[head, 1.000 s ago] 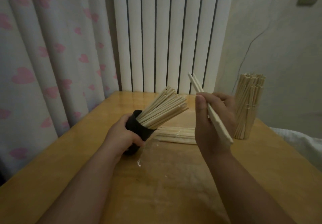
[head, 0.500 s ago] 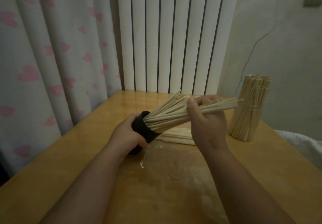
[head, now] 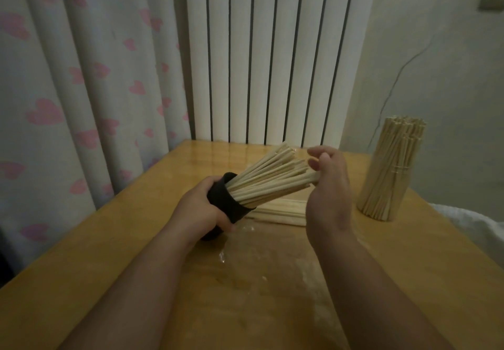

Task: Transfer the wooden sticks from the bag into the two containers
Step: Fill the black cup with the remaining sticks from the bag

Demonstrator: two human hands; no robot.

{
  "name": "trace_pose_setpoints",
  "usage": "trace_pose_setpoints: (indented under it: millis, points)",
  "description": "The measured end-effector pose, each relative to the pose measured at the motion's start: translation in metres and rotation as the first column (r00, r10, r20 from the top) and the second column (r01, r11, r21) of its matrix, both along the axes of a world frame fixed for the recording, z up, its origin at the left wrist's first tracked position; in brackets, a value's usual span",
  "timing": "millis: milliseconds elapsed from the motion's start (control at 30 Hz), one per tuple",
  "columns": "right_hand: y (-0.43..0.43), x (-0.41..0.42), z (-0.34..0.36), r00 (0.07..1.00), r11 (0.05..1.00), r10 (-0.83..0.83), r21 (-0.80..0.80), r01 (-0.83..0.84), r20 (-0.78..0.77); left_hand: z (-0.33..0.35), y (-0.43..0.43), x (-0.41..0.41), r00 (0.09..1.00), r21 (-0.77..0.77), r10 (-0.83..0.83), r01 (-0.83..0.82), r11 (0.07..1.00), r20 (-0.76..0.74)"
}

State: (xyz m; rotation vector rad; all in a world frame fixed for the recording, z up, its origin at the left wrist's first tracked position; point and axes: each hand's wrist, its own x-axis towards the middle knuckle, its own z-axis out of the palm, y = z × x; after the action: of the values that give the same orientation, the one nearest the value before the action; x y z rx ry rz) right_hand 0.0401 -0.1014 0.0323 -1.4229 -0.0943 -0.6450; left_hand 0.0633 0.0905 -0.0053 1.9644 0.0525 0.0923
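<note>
Progress is judged to be well past the middle. A second container (head: 381, 205), seemingly clear, is seen at centre right of the frame, upright on the tabletop (head: 109, 281) and packed with sticks. A black container (head: 223, 202) at the centre is gripped around its body by the left hand (head: 200, 212) and tilted towards the right, with a fanned sheaf of wooden sticks (head: 272, 180) lodged in it. The right hand (head: 327, 194) holds nothing: its fingers are loosely extended and its palm is set against the free ends of that sheaf, apparently to seat them. A small flat row of leftover sticks (head: 275, 213) is seen just behind the black container, apparently within the clear bag (head: 245, 257) spread on the tabletop; these are left to be moved. The sticks are pale, thin, straight and uniform in length.
</note>
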Motion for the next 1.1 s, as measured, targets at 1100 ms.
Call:
trace_pose_setpoints:
  millis: [1100]
  points:
    - [-0.027, 0.0, -0.006, 0.991, 0.852, -0.114, -0.52, 0.064, -0.063, -0.004, 0.003, 0.001, 0.998, -0.186, 0.056, -0.058, 0.981, -0.014]
